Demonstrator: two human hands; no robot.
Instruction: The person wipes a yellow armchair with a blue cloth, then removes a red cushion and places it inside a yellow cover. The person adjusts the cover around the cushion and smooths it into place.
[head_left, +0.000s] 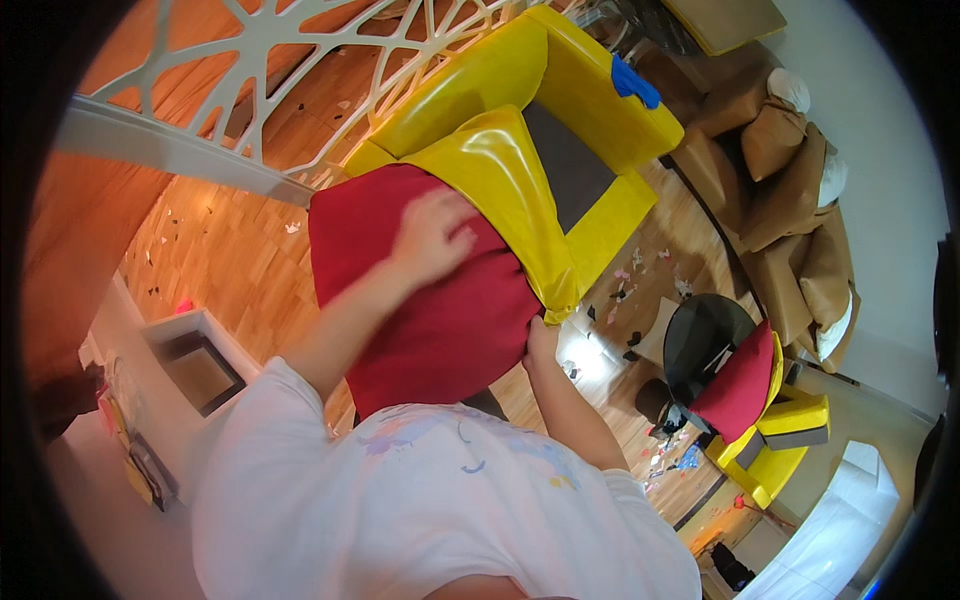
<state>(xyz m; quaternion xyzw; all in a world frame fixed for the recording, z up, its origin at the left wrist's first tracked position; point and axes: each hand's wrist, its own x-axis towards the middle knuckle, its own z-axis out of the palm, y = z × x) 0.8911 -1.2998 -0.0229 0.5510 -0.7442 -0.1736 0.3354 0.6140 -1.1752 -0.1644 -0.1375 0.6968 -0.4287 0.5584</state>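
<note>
A large cushion with a red fabric face (442, 322) lies before me, between my body and a yellow armchair frame (600, 124). A loose, wrinkled yellow leather-like cover piece (499, 176) adjoins its far side and drapes over the seat. My left hand (435, 234), blurred, is over the red fabric with its thumb and fingers apart; whether it presses on the fabric is unclear. At the right corner, where red meets bunched yellow, my right hand (541, 343) grips the cushion's edge. Its fingertips are partly hidden.
A white lattice partition (259, 97) stands at upper left. Below it is an open white box or drawer (199, 367). Brown cushions (795, 202) are piled at right. A dark round stool or table (705, 345) adjoins another red-and-yellow cushion (739, 390). Scraps litter the wood floor (217, 240).
</note>
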